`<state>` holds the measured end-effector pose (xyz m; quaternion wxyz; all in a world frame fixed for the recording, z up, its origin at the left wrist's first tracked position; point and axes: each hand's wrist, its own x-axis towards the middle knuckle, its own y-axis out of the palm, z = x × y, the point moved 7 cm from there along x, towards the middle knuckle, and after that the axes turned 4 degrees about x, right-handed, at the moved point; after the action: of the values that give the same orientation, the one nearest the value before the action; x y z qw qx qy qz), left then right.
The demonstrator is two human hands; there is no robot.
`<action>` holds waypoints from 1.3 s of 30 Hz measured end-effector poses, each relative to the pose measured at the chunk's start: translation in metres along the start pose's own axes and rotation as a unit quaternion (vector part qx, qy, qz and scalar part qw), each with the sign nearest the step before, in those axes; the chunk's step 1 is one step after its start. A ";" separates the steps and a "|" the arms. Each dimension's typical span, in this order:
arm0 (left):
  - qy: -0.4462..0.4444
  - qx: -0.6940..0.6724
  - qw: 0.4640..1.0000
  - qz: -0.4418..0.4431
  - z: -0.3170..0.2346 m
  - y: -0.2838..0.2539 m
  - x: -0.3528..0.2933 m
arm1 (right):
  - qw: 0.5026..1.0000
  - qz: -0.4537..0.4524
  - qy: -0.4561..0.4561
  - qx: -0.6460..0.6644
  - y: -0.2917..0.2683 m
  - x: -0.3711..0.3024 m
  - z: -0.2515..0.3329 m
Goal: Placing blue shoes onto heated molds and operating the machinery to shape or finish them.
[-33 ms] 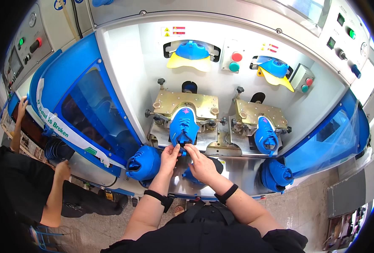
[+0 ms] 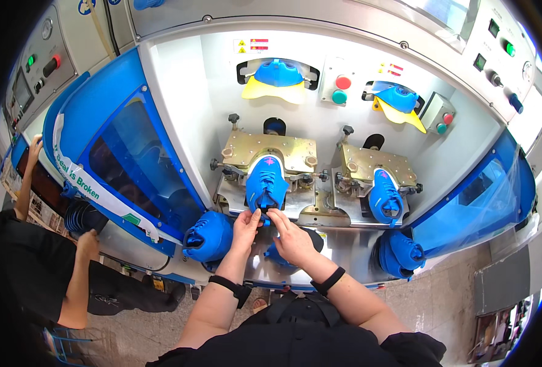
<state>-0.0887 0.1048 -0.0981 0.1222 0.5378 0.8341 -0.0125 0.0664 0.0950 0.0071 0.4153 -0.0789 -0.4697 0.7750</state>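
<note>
A blue lace-up shoe upper (image 2: 267, 183) lies toe-away in the left metal clamp fixture (image 2: 277, 147). Its heel end comes toward me, and both my hands grip it there. My left hand (image 2: 245, 231) pinches the left side of the heel edge with thumb and fingers. On the right side, my right hand (image 2: 291, 237) has its fingers closed on the same edge, close to the left thumb. Just what the fingertips press is partly hidden. Beneath my right hand, another blue piece (image 2: 274, 254) shows on the metal ledge.
A second blue upper (image 2: 385, 199) sits in the right clamp fixture (image 2: 378, 162). Stacked blue uppers stand at the left (image 2: 208, 237) and right (image 2: 399, 254) of the ledge. Blue-and-yellow formed pads (image 2: 275, 82) and a red-green button box (image 2: 339, 82) line the back. A co-worker's hand (image 2: 88, 246) is at far left.
The co-worker's hands at far left have shifted slightly up. My own hands and the shoe upper show no visible change.
</note>
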 end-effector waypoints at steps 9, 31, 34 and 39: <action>-0.008 0.001 1.000 0.001 0.003 -0.002 0.002 | 1.000 -0.005 0.000 -0.001 0.000 0.000 0.002; -0.013 0.008 1.000 0.005 0.000 0.000 0.000 | 1.000 -0.009 0.002 0.000 -0.001 -0.001 0.002; -0.014 0.008 1.000 0.003 0.000 0.000 0.000 | 1.000 -0.006 0.005 0.001 0.000 -0.001 0.002; -0.013 0.004 1.000 0.001 0.002 -0.001 0.001 | 1.000 -0.008 0.003 -0.003 0.002 -0.001 0.001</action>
<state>-0.0897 0.1049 -0.1005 0.1310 0.5388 0.8319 -0.0224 0.0657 0.0936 0.0060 0.4229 -0.0788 -0.4709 0.7702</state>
